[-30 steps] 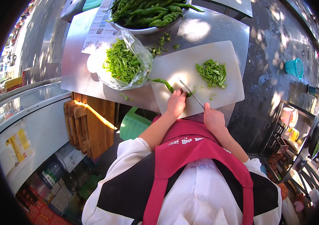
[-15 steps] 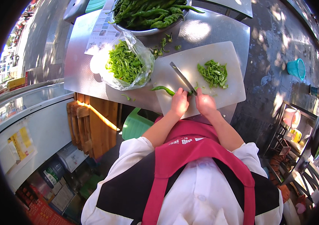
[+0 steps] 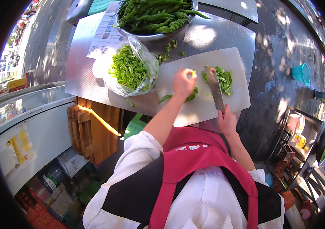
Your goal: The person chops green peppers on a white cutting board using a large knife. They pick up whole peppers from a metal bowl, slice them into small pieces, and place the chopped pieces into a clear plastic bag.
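Observation:
My right hand [image 3: 228, 121] grips the handle of a broad-bladed kitchen knife [image 3: 214, 87], its blade lying along the left edge of a pile of cut green chili [image 3: 225, 81]. Raised over the white cutting board [image 3: 195, 61], my left hand [image 3: 184, 82] is closed with a small yellowish-green chili bit [image 3: 193, 73] at its fingertips. Below that hand lies a green chili [image 3: 191, 95] on the board; my wrist partly covers it. A clear plastic bag [image 3: 153, 72] left of the board holds many chopped chilies [image 3: 130, 70].
A metal basin [image 3: 158, 37] of whole green chilies [image 3: 156, 17] stands at the far side of the metal table [image 3: 84, 76]. Chili stem ends [image 3: 166, 51] lie between basin and board. Printed paper [image 3: 103, 34] is at the left; a teal bucket [image 3: 301, 73] stands on the ground to the right.
My hands have parted. The left has lifted up and away with a small chili bit; the right has swung the knife rightward to the cut pile.

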A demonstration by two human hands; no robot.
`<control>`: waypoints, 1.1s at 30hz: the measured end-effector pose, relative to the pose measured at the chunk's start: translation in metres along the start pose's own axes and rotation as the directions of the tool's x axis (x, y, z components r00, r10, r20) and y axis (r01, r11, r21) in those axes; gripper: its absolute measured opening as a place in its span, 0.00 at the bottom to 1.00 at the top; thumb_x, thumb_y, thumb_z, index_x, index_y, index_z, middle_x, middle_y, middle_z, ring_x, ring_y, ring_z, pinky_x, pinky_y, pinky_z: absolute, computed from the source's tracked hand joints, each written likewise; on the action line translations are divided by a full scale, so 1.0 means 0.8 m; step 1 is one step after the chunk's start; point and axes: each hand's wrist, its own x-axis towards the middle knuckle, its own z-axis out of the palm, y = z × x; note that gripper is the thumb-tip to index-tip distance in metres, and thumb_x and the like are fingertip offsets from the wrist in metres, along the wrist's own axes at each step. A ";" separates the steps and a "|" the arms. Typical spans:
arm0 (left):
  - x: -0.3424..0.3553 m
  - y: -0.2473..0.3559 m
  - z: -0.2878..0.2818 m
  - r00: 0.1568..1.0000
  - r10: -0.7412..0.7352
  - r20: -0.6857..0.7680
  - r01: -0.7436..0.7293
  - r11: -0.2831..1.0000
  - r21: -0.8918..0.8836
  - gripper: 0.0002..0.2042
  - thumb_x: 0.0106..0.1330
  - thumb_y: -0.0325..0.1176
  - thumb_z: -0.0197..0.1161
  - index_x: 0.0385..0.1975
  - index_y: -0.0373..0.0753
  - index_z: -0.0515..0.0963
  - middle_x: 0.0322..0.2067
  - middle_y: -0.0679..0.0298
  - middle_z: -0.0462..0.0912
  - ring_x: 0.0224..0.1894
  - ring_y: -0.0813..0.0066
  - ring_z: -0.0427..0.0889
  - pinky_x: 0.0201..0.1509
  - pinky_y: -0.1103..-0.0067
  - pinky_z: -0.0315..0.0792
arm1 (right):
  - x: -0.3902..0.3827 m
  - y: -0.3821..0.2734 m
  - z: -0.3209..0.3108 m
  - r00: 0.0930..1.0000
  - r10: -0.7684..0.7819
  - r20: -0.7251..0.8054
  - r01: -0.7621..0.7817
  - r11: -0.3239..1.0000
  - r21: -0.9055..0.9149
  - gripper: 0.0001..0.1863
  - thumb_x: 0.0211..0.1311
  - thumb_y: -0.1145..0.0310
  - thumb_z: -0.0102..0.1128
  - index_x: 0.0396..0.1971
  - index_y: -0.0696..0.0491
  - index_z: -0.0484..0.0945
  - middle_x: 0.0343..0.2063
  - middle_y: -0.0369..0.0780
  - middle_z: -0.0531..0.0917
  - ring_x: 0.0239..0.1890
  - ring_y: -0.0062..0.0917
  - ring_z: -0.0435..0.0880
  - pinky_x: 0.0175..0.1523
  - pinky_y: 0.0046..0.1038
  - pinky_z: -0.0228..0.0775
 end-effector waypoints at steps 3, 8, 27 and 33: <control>0.017 -0.019 -0.039 0.986 -0.058 -0.154 0.070 0.995 0.068 0.15 0.50 0.35 0.68 0.37 0.40 0.78 0.37 0.60 0.74 0.42 0.61 0.74 0.43 0.70 0.71 | -0.001 0.002 0.005 1.000 0.005 0.008 -0.005 1.000 0.006 0.11 0.61 0.66 0.51 0.39 0.56 0.66 0.19 0.50 0.80 0.24 0.49 0.80 0.31 0.47 0.70; -0.062 -0.033 -0.086 0.946 0.124 0.298 -0.244 0.879 0.409 0.15 0.50 0.35 0.69 0.38 0.41 0.76 0.40 0.61 0.71 0.45 0.63 0.71 0.49 0.70 0.67 | -0.001 -0.005 0.009 0.997 -0.015 0.074 0.020 0.998 -0.063 0.10 0.60 0.66 0.52 0.38 0.55 0.67 0.18 0.49 0.79 0.23 0.48 0.80 0.30 0.46 0.71; -0.133 -0.051 -0.050 0.907 0.297 0.297 -0.397 0.839 0.374 0.13 0.48 0.32 0.68 0.34 0.42 0.74 0.33 0.65 0.72 0.37 0.67 0.74 0.37 0.72 0.71 | 0.001 -0.009 0.014 0.978 -0.094 0.187 0.125 0.980 -0.157 0.10 0.59 0.65 0.52 0.37 0.54 0.67 0.18 0.48 0.79 0.24 0.45 0.80 0.30 0.45 0.71; -0.140 -0.057 -0.036 0.945 0.272 0.184 -0.316 0.905 0.285 0.11 0.46 0.27 0.67 0.29 0.42 0.73 0.32 0.64 0.71 0.37 0.64 0.74 0.35 0.72 0.73 | 0.004 -0.046 -0.008 0.915 -0.043 0.400 0.179 0.934 -0.309 0.09 0.60 0.67 0.48 0.36 0.55 0.65 0.21 0.49 0.81 0.26 0.47 0.81 0.32 0.46 0.72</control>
